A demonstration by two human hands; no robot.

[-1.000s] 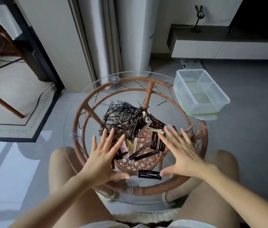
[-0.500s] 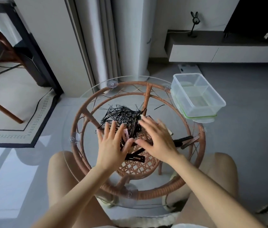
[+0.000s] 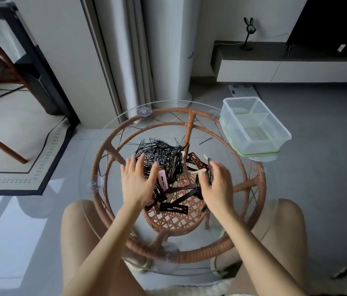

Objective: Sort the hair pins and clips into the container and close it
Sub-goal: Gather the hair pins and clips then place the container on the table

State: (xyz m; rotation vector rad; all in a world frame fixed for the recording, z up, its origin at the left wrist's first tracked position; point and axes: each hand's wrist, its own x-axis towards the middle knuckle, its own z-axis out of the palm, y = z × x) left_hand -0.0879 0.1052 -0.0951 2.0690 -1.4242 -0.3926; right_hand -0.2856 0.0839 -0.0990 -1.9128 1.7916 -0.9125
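A heap of thin black hair pins (image 3: 159, 152) lies in the middle of the round glass table top (image 3: 228, 152). Just in front of it lies a pile of snap clips (image 3: 179, 201), dark brown, black, beige and one pink (image 3: 163, 181). My left hand (image 3: 136, 182) rests flat on the left edge of the pile, fingers spread. My right hand (image 3: 215, 184) cups the right edge, fingers curled against several clips. One stray pin (image 3: 205, 141) lies apart at the back. The clear plastic container (image 3: 253, 127) stands open on its green-rimmed lid (image 3: 260, 154) at the table's right rim.
The glass top sits on a brown rattan frame (image 3: 102, 167) with a woven lower shelf (image 3: 174, 221). My bare knees flank the table. A white column (image 3: 168, 50) stands behind, a low TV cabinet (image 3: 285, 69) at back right, a chair and rug at left.
Both hands moved in from the near rim onto the pile and pushed the scattered clips together; they have now parted a little to either side of it.
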